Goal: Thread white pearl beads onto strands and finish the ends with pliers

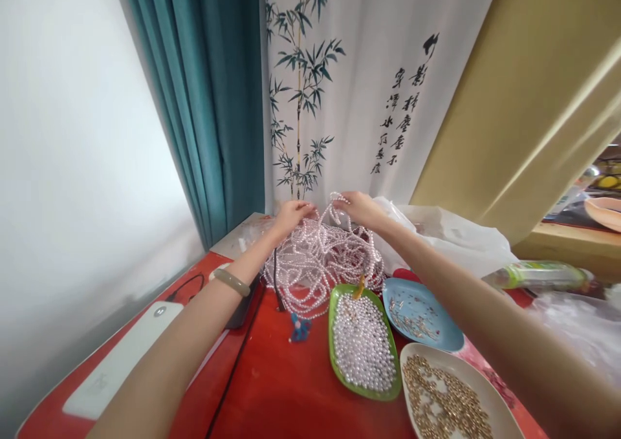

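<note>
Both arms reach far across the red table (291, 387): left hand (290, 215) and right hand (356, 207) each pinch a strand atop the tangled heap of white pearl bead strings (320, 264), heap's long axis running left-right at the far edge, just beyond the green oval dish of loose pearls (363, 342).

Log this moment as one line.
left hand: on tangled heap of white pearl bead strands | right hand: lifting a loop | nearby: green oval dish of loose pearls | surface: red table

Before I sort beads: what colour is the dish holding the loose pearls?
Green dish, seen best in the head view, filled with white pearls.
</note>
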`<action>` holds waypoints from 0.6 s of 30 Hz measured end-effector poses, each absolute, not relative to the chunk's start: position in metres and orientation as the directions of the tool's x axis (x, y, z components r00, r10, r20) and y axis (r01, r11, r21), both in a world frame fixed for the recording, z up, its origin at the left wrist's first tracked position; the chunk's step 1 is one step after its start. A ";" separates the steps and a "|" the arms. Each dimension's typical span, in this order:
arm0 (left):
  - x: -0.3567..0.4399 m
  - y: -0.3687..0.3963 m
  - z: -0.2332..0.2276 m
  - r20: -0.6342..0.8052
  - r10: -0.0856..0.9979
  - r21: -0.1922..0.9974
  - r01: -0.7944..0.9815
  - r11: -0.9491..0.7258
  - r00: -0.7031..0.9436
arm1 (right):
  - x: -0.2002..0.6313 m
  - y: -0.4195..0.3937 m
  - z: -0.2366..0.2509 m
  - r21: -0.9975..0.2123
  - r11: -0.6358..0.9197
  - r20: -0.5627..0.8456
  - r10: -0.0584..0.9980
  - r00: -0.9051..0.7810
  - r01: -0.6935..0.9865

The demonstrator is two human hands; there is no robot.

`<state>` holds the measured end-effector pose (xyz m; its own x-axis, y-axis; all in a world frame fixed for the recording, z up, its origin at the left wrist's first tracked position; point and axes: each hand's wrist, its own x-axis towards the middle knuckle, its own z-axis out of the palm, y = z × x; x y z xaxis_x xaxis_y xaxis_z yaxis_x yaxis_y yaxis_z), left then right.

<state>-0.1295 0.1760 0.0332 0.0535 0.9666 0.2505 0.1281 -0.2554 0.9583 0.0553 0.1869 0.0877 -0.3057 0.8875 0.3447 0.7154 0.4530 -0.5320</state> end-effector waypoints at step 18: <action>-0.117 0.182 0.042 0.425 0.865 0.807 0.546 -0.228 -0.267 | 0.062 0.176 0.150 -0.933 0.359 0.342 0.897 -0.278 0.008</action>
